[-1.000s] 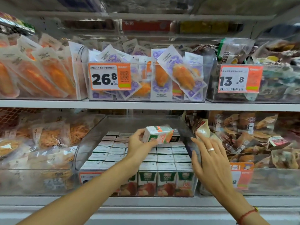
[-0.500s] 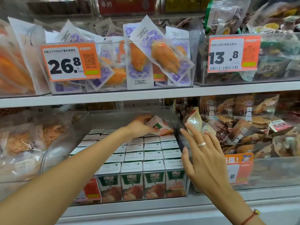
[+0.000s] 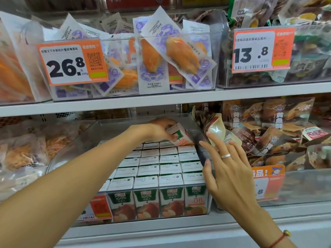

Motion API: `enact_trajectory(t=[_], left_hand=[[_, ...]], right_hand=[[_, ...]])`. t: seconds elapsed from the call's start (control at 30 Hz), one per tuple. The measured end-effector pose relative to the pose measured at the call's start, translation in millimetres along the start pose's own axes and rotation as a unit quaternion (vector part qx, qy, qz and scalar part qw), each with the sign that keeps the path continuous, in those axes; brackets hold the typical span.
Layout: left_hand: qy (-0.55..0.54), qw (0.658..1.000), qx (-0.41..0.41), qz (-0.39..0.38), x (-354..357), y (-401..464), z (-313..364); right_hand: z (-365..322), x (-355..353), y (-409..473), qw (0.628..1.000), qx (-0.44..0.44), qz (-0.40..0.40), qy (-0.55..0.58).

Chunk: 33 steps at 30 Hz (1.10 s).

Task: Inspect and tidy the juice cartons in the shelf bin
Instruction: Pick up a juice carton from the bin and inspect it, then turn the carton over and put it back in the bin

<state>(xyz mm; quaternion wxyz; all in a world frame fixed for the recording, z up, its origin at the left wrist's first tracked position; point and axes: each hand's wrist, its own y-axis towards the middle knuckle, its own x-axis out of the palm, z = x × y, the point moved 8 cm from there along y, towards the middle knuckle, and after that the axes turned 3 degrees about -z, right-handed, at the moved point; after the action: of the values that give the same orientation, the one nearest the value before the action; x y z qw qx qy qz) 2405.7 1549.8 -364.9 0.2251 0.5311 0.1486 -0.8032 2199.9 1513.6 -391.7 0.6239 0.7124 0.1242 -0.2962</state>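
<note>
A clear shelf bin (image 3: 203, 138) on the lower shelf holds several rows of upright green-and-white juice cartons (image 3: 148, 169). My left hand (image 3: 159, 130) reaches deep into the bin and grips one tilted juice carton (image 3: 180, 136) at the back right, just above the rear row. My right hand (image 3: 227, 169) has straight spread fingers and rests against the bin's right wall near its front corner; a silver ring shows on one finger.
A brown-and-white snack pouch (image 3: 215, 130) leans over the bin's right wall, just above my right fingertips. More brown snack bags (image 3: 279, 133) fill the bin to the right. The upper shelf (image 3: 161, 99) hangs low over the bin. Clear bins of packets stand at the left (image 3: 23, 151).
My left hand has carried the carton from above the bin's middle to its back right corner and tipped it downward. The view has moved closer. My right hand stays at the right wall.
</note>
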Motion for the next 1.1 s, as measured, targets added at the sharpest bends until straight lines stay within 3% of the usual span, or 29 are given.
enact_trajectory(t=[0.2,0.37,0.57,0.87,1.1], left_hand=[[-0.004,0.996,0.033,0.082,-7.0,-4.2,0.4],[0.026,0.996,0.074,0.046,6.2,3.5,17.3],[-0.038,0.998,0.038,0.026,34.4,12.4,-0.2],[0.087,0.996,0.020,-0.006,52.5,21.0,-13.8],[0.019,0.999,-0.011,0.041,32.3,32.6,-24.3]], right_hand=[[0.4,-0.6,-0.5,1.000,0.001,0.006,0.002],[-0.4,0.0,0.4,1.000,-0.001,0.008,-0.001],[0.1,-0.5,-0.7,1.000,-0.003,0.019,0.002],[-0.2,0.1,-0.3,1.000,-0.002,0.017,0.001],[-0.5,-0.1,-0.2,1.000,-0.001,0.017,0.003]])
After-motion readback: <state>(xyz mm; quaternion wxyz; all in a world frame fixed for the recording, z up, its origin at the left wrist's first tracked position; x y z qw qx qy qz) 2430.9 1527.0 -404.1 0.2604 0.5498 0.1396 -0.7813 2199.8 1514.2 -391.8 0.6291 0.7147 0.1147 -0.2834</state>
